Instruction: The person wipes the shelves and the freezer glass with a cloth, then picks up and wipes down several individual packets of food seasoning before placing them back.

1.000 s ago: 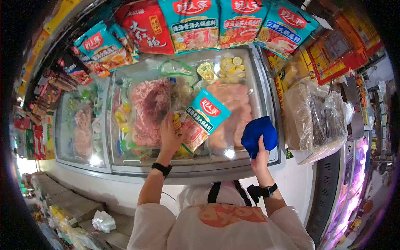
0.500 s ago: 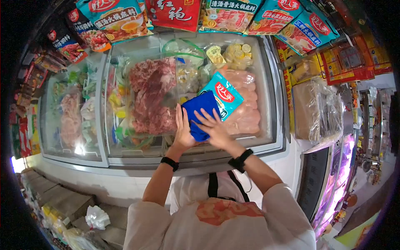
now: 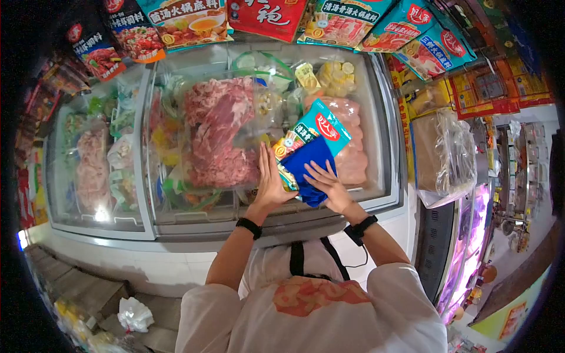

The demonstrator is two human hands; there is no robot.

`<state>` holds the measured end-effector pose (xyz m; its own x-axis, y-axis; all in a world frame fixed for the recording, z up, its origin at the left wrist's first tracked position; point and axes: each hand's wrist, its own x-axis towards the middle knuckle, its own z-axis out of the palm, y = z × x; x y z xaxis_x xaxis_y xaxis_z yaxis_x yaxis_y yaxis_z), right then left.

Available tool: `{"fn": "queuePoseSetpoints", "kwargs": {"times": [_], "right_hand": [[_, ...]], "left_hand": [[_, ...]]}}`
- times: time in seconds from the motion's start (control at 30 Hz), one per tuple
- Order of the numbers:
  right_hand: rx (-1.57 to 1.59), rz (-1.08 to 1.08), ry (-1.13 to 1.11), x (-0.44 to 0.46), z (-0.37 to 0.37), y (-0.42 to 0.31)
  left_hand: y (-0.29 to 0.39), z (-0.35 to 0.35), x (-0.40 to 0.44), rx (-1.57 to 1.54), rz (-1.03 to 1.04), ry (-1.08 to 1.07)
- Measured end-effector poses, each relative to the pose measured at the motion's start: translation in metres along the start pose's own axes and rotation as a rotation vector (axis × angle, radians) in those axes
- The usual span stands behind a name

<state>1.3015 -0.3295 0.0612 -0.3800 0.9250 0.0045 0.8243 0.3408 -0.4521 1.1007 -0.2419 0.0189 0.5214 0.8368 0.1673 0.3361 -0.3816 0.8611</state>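
The cloth [image 3: 312, 169] is soft-looking and matt. The food packet [image 3: 323, 127] is shiny, smooth plastic. The freezer lid [image 3: 223, 207] looks like smooth, shiny glass. The bag [image 3: 135, 314] on the floor is thin, crinkly plastic with little shiny spots.

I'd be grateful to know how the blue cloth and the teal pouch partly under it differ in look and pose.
The blue cloth is plain and creased, while the teal pouch carries printed lettering, a red logo and food pictures. The cloth lies on top, under the spread right hand; the pouch lies slanted beneath it, the left hand at its lower end. Both are over the glass freezer top.
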Motion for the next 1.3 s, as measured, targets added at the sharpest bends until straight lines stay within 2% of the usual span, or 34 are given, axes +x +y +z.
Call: {"fn": "queuePoseSetpoints", "kwargs": {"times": [0.07,0.13,0.33,0.37,0.43,0.47,0.5,0.57,0.63,0.67,0.7,0.73,0.8,0.83,0.9,0.97,1.03,1.1,1.17,1.23,1.3], "right_hand": [[-0.022,0.05,0.001,-0.011,0.009,-0.002],[0.025,-0.104,-0.109,-0.015,0.018,-0.008],[-0.027,-0.19,-0.114,0.038,0.015,-0.014],[-0.048,-0.219,-0.115,0.046,0.014,-0.011],[-0.106,-0.253,-0.102,0.058,0.007,-0.001],[-0.113,-0.298,-0.165,0.062,0.0,0.005],[-0.12,-0.344,-0.23,0.064,-0.006,0.009],[-0.135,-0.378,-0.209,0.067,-0.011,0.018],[-0.055,-0.312,-0.168,0.069,-0.019,0.028],[-0.06,-0.318,-0.056,0.072,-0.009,0.047],[-0.162,-0.274,-0.033,0.071,-0.005,0.068],[-0.101,-0.179,0.09,0.071,-0.01,0.076],[-0.074,0.157,0.279,0.072,-0.005,0.102],[0.098,0.328,0.39,0.075,-0.007,0.104],[0.077,0.47,0.484,0.085,0.013,0.113],[0.004,0.249,0.366,0.088,0.012,0.075],[-0.039,-0.129,0.104,0.081,0.02,0.041],[0.099,-0.224,-0.019,0.076,0.018,0.023],[0.089,-0.241,-0.043,0.085,-0.003,0.045],[-0.099,-0.19,0.101,0.092,-0.001,0.086],[-0.105,0.034,0.194,0.1,-0.016,0.12]], "left_hand": [[0.001,-0.002,0.002,-0.06,-0.011,-0.014],[-0.005,0.001,0.001,-0.044,0.011,-0.01],[-0.039,0.017,-0.002,0.091,0.05,-0.017],[-0.026,0.008,0.001,0.093,0.05,-0.019],[-0.003,-0.008,0.001,-0.12,0.095,0.004],[-0.004,-0.007,0.001,-0.109,0.104,0.014],[-0.004,-0.006,-0.001,-0.108,0.102,0.01],[0.0,-0.007,-0.001,-0.118,-0.019,-0.05],[0.005,-0.003,0.0,-0.036,0.026,0.028],[0.007,-0.003,0.001,-0.043,0.013,0.042],[0.01,-0.004,0.0,-0.049,0.0,0.055],[0.007,-0.002,0.0,-0.037,0.004,0.061],[0.007,0.0,0.0,-0.035,0.009,0.062],[0.006,0.001,0.0,-0.042,0.021,0.065],[0.006,0.001,0.001,-0.027,0.02,0.061],[0.012,-0.002,0.002,0.022,0.01,0.058],[0.01,0.003,0.002,0.07,0.017,0.086],[-0.007,0.012,0.0,0.056,0.047,0.109],[-0.002,0.01,0.003,0.06,0.095,0.127],[0.003,0.012,0.001,0.165,0.064,0.133],[0.002,0.014,0.001,0.162,0.044,0.118]]}}
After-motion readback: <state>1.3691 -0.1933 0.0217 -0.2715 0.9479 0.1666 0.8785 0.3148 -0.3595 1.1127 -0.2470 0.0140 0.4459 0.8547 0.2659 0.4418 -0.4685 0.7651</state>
